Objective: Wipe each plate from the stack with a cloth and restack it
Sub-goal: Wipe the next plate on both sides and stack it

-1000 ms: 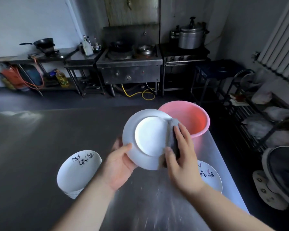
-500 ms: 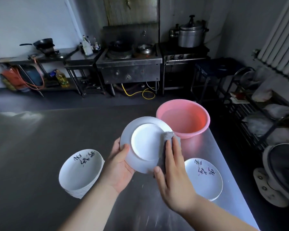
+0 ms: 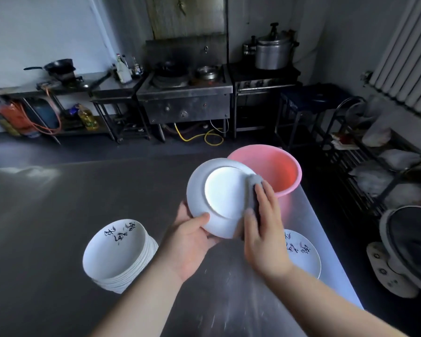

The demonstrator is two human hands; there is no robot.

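Since half a second earlier, the right hand had slid the cloth up along the right rim of the plate, and the plate itself had risen a little and tipped so that its underside faced the camera. Nearest, both forearms reached in over the steel worktop. The left hand gripped the plate's lower left edge, thumb curled over the back and fingers behind. The right hand's grip was clamped on the grey cloth, fingers laid over it and thumb at the plate's lower rim, pressing the cloth to the plate. To the left, on the worktop, stood a stack of plates, the top one marked with dark writing. To the right, partly hidden behind the right wrist, lay a single plate with the same writing. Just behind the held plate sat a pink basin near the worktop's far right corner. Beyond, across the floor, stood a steel stove, a large pot to its right and a black pan far left
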